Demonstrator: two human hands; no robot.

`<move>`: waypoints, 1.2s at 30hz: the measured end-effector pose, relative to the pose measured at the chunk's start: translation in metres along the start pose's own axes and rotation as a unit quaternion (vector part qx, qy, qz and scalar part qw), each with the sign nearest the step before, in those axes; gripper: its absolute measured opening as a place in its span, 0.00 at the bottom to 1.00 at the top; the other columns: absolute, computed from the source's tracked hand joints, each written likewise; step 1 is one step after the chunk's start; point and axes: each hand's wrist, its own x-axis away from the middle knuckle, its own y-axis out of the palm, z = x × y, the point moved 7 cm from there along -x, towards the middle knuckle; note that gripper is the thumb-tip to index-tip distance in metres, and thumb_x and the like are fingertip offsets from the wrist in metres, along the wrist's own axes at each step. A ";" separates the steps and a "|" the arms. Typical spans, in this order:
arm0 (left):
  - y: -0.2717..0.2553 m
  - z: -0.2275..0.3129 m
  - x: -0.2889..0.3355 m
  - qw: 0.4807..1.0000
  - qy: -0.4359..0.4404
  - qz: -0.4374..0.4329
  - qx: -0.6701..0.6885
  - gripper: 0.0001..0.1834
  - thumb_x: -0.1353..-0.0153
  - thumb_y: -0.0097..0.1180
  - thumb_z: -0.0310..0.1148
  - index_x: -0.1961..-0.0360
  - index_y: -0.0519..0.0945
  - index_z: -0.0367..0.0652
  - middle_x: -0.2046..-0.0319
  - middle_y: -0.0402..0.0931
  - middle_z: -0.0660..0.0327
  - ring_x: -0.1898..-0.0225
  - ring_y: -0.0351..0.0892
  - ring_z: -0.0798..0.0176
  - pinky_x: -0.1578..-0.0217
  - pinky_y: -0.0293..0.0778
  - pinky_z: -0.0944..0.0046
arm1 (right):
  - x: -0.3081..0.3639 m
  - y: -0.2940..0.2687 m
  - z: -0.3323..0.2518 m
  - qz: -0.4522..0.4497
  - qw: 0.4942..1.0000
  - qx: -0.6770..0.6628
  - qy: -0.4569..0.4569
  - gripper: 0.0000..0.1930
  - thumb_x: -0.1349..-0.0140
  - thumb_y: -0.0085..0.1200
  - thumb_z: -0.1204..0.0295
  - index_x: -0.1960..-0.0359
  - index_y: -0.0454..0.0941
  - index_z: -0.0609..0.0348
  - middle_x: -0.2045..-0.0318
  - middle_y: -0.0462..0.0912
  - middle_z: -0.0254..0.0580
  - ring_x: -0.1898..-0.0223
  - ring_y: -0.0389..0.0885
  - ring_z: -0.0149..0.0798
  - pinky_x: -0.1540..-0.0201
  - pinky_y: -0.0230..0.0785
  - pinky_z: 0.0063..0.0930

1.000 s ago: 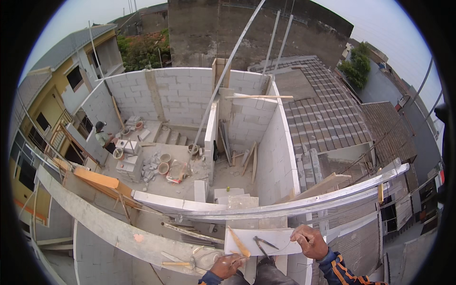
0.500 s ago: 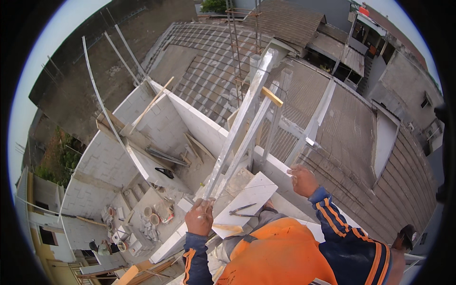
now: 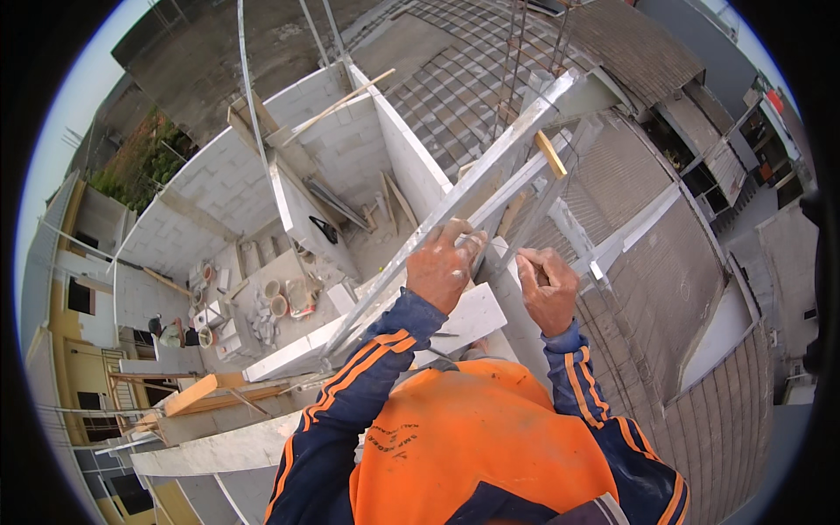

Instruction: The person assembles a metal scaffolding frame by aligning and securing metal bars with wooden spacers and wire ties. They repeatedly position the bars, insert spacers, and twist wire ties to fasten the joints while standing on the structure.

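Note:
Two long silvery metal channels [image 3: 516, 131] slant up and away to the right, one beside the other. My left hand [image 3: 442, 262] lies across them, its fingers curled over the metal. Close by on the right, my right hand [image 3: 547, 289] is closed in a pinch near the channels; whatever its fingertips hold is too small to make out. Below my left hand, dark pincers [image 3: 442, 354], partly covered by my sleeve and shirt, rest on a white block [image 3: 477, 315]. A short yellowish wood piece [image 3: 550, 155] sits against the channels farther up.
White block walls [image 3: 411, 144] enclose rooms far below on the left, with buckets [image 3: 278, 305] and rubble on the floor. A person [image 3: 171, 332] is down there. Rebar columns [image 3: 516, 61] rise ahead, a tiled roof [image 3: 437, 79] behind. Corrugated roofing [image 3: 674, 271] spreads right.
My left hand has moved up and right along the channels from their near end. My right hand has come closer to it. The view has turned, shifting the surroundings.

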 end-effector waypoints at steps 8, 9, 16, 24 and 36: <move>0.022 -0.013 -0.024 0.936 -0.101 -0.092 0.325 0.12 0.36 0.59 0.38 0.54 0.86 0.48 0.73 0.76 0.66 0.75 0.75 0.70 0.78 0.72 0.68 | -0.045 0.003 0.026 0.002 0.944 -0.284 0.169 0.05 0.34 0.58 0.71 0.63 0.79 0.61 0.74 0.76 0.28 0.76 0.67 0.20 0.76 0.59 0.15; 0.032 -0.015 -0.026 0.866 -0.163 -0.121 0.457 0.14 0.34 0.58 0.38 0.53 0.86 0.45 0.73 0.75 0.66 0.78 0.74 0.72 0.79 0.71 0.69 | -0.052 0.005 0.028 -0.005 0.918 -0.344 0.197 0.07 0.33 0.57 0.70 0.62 0.78 0.61 0.73 0.76 0.29 0.76 0.67 0.20 0.75 0.60 0.15; 0.043 0.001 -0.052 0.844 -0.191 -0.095 0.493 0.16 0.32 0.55 0.35 0.49 0.83 0.37 0.72 0.79 0.63 0.79 0.68 0.76 0.76 0.68 0.71 | -0.098 0.020 0.021 0.028 0.798 -0.569 0.196 0.10 0.29 0.51 0.67 0.56 0.75 0.62 0.59 0.79 0.41 0.61 0.76 0.31 0.58 0.70 0.23; 0.060 0.015 -0.063 0.843 -0.181 -0.112 0.495 0.16 0.32 0.55 0.35 0.50 0.83 0.36 0.69 0.83 0.60 0.72 0.78 0.72 0.66 0.77 0.74 | -0.122 0.012 0.018 0.083 0.754 -0.611 0.227 0.07 0.28 0.47 0.70 0.58 0.72 0.62 0.64 0.76 0.38 0.68 0.73 0.29 0.65 0.69 0.23; 0.061 0.034 -0.053 0.772 -0.184 -0.229 0.563 0.18 0.32 0.57 0.37 0.49 0.82 0.35 0.77 0.76 0.67 0.77 0.72 0.75 0.74 0.70 0.74 | -0.177 -0.038 0.022 0.161 0.745 -0.620 0.183 0.12 0.31 0.47 0.72 0.74 0.72 0.60 0.86 0.61 0.23 0.86 0.51 0.20 0.83 0.44 0.20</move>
